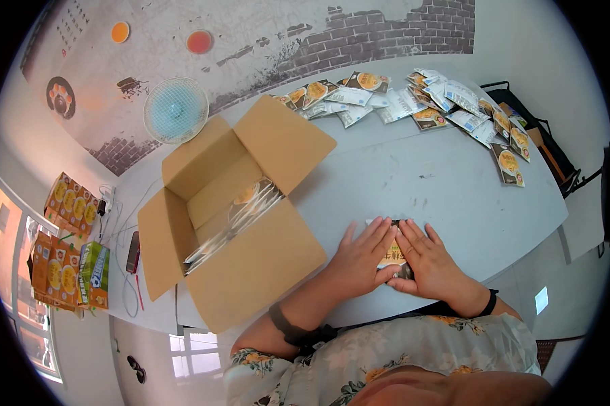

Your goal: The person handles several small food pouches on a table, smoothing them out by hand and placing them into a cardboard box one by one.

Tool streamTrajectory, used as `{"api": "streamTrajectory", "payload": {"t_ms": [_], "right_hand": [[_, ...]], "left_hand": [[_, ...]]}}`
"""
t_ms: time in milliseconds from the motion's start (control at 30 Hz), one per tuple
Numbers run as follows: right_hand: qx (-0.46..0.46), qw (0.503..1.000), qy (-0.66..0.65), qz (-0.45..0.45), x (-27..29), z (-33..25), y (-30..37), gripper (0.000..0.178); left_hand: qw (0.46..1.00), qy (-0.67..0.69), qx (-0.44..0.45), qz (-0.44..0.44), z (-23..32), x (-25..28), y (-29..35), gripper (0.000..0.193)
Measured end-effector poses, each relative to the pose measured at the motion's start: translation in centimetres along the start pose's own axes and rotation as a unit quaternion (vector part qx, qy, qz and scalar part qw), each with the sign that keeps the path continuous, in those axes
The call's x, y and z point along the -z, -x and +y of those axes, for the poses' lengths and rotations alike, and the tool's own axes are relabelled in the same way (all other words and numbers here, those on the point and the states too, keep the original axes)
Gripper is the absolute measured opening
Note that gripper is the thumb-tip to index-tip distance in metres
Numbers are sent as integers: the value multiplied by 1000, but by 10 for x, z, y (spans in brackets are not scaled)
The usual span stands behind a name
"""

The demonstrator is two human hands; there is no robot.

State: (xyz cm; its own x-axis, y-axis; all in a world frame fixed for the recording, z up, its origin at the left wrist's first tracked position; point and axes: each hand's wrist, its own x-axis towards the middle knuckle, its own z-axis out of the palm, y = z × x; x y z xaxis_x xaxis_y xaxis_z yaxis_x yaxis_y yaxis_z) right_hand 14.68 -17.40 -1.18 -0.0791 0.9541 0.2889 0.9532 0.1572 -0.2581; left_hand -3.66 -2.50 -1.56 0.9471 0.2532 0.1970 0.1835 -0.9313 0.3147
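A small dark packet with a yellow-orange picture (393,254) lies flat on the table near its front edge. My left hand (365,260) rests on its left part, palm down with the fingers stretched out. On its right part lies my right hand (425,260), also flat with straight fingers. The two hands meet at the fingertips and thumbs, so most of the packet is hidden. To the left of my hands stands an open cardboard box (254,274) with its flaps folded out. Several packets (241,220) stand on edge in a row inside it.
Loose packets (400,101) lie along the table's (413,176) back and right side. A round fan (176,110) stands behind the box. At the left are printed cartons (65,271), a green carton (94,274), a phone (134,252) and white cables (121,216).
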Motion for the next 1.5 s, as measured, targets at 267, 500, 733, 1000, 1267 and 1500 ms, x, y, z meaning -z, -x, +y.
{"api": "streamTrajectory", "payload": {"t_ms": [267, 500, 733, 1000, 1267, 1500], "right_hand": [[-110, 985, 52, 122, -3, 2, 4, 78], [18, 995, -78, 66, -1, 7, 4, 70], [14, 999, -27, 15, 6, -4, -3, 81], [25, 1000, 0, 1, 0, -2, 1, 86], [-3, 1000, 2, 22, 2, -5, 0, 79], [-39, 997, 16, 69, -6, 4, 3, 68]], "left_hand": [[990, 13, 101, 97, -2, 26, -11, 38], [988, 13, 4, 152, -12, 14, -10, 42], [1000, -5, 12, -6, -16, 1, -8, 65], [1000, 10, 13, 6, -12, 4, -5, 67], [999, -15, 44, -8, -6, 8, -7, 70], [999, -16, 40, 20, -9, 15, -9, 73]]}}
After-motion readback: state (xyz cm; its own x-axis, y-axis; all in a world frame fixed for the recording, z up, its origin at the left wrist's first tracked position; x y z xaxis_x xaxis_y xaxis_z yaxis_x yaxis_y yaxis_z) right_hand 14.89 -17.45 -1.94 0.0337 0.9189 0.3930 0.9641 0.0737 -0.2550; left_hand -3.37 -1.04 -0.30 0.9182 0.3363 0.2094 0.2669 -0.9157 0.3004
